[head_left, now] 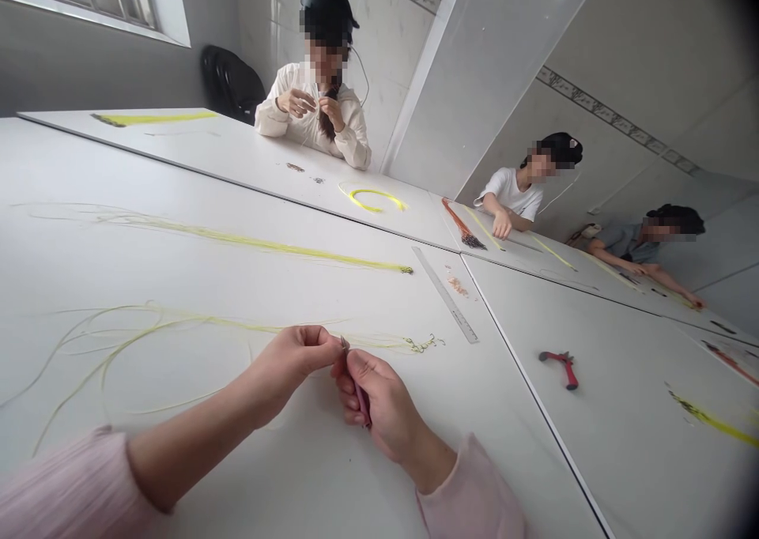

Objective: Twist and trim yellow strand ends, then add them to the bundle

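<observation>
My right hand (383,401) is wrapped around a small pink-handled tool (361,401) with a pointed metal tip; whether it is snips or pliers is hard to see. Thumb and fingers pinched, my left hand (296,357) meets the tool's tip, and what it grips is too small to make out. Just beyond both hands lies a loose bundle of thin yellow fishing lines (207,318), its strands curling away to the left. Several fishing hooks (422,344) are spread at its right end.
A straighter yellow line bundle (285,249) lies farther back, beside a clear ruler (447,298) and small tan pieces (457,286). Red-handled pliers (560,363) rest on the right table. Across the tables sit several people, including one in a cream jacket (285,120), near a coiled yellow bundle (373,199).
</observation>
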Demonstrator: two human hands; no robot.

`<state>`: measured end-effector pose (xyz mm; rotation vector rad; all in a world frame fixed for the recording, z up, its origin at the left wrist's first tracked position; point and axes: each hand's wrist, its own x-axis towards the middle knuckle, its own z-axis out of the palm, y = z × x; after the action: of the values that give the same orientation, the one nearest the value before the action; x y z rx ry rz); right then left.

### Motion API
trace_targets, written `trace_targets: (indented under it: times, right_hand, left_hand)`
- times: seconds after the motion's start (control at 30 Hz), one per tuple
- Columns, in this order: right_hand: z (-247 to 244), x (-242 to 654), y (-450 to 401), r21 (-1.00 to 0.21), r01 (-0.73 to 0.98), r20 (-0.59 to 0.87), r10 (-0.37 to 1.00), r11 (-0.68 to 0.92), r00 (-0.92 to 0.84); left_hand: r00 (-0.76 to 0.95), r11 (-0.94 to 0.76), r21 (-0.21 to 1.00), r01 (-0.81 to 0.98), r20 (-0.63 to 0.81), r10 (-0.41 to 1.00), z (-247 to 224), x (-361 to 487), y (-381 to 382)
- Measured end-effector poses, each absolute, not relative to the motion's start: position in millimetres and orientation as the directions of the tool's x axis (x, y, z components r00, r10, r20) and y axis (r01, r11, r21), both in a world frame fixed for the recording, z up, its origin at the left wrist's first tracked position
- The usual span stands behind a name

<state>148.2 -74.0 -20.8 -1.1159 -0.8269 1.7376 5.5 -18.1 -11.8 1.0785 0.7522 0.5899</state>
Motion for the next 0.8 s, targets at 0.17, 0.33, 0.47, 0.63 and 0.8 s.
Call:
trace_targets:
  times: [0.17, 0.33, 0.47, 0.63, 0.8]
  right_hand:
    - [-21.5, 148.6, -74.6, -0.871, -0.306, -0.334, 0.92, -0.385, -0.206]
    - [-22.0, 148.6, -74.1, -0.87, -0.316, -0.326, 0.922, -0.379, -0.209]
    - [-22.2, 148.3, -73.8, -0.883, -0.294, -0.317, 0.926, -0.367, -0.203]
    - [-21.3, 149.2, -73.1, -0.891, -0.274, -0.322, 0.93, -0.362, -0.179]
    - [-18.6, 147.8, -72.7, -0.89, -0.295, -0.305, 0.934, -0.349, -0.183]
  left_hand:
    - [0.586, 0.37, 0.927, -0.053, -0.272, 0.764, -11.2, 5.0, -18.6]
    - [0.604, 0.34, 0.939, -0.053, -0.241, 0.76, -15.6, 2.5, -18.0]
    - [0.596, 0.341, 0.939, -0.043, -0.25, 0.764, -18.6, 1.8, -17.2]
    - [0.58, 0.341, 0.939, -0.035, -0.258, 0.772, -12.9, 2.3, -18.7]
    - [0.59, 0.334, 0.943, 0.001, -0.27, 0.761, -1.6, 1.7, -20.8]
